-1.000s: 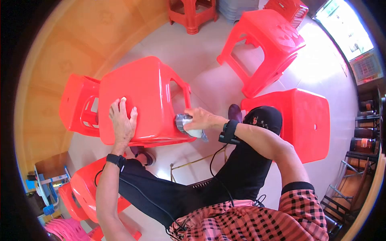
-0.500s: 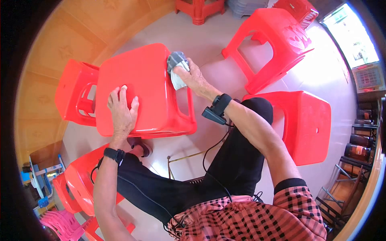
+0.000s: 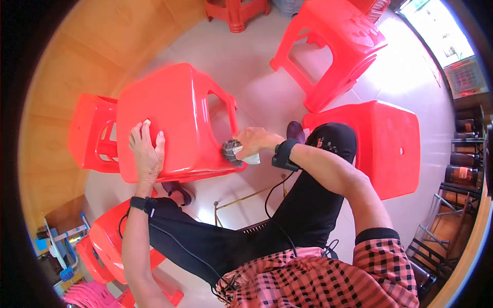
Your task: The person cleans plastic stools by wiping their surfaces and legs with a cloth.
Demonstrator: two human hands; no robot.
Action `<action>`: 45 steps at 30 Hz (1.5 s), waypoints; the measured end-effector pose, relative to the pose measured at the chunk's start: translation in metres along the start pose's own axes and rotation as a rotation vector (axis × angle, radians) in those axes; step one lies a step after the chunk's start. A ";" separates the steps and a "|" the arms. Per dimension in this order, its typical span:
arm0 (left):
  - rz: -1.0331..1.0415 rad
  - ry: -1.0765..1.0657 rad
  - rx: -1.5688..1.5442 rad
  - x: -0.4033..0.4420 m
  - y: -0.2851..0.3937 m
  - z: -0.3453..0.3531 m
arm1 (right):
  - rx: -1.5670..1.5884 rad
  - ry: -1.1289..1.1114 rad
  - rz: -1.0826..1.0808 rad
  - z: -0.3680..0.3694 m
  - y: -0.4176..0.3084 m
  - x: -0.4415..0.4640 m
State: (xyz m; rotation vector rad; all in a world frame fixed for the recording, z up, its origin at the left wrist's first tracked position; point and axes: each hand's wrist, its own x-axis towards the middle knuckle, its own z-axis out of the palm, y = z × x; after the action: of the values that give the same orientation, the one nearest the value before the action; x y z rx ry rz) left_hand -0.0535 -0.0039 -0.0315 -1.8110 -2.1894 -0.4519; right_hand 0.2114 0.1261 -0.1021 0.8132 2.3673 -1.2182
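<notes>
Wall (image 3: 77, 66): tan panels, upper left.
Left stool (image 3: 84, 131): red, near the wall.
Left hand (image 3: 146, 151): palm down, fingers slightly spread, on the seat of the center stool (image 3: 172, 110), gripping nothing.
Center stool: red, square seat, between left stool and cloth (image 3: 230, 153).
Cloth: gray and white, bunched at the center stool's lower right corner.
Right hand (image 3: 252, 141): closed around the cloth.
Right stool (image 3: 385, 149): red, hole in seat, just beside the right knee (image 3: 333, 137).
</notes>
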 end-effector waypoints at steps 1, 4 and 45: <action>-0.007 0.003 0.002 0.000 0.000 0.000 | -0.180 0.039 0.075 0.003 -0.004 0.000; -0.017 0.020 -0.060 -0.001 0.001 -0.001 | 0.028 0.387 0.048 0.000 -0.008 0.010; -0.540 -0.422 -1.538 0.068 0.135 -0.019 | 0.632 0.676 -0.518 -0.087 -0.031 -0.017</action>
State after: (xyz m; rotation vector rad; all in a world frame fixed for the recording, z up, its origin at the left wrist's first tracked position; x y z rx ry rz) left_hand 0.0662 0.0731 0.0216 -1.7461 -2.8116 -2.6265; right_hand 0.2009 0.1773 -0.0246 0.9267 2.8561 -2.2804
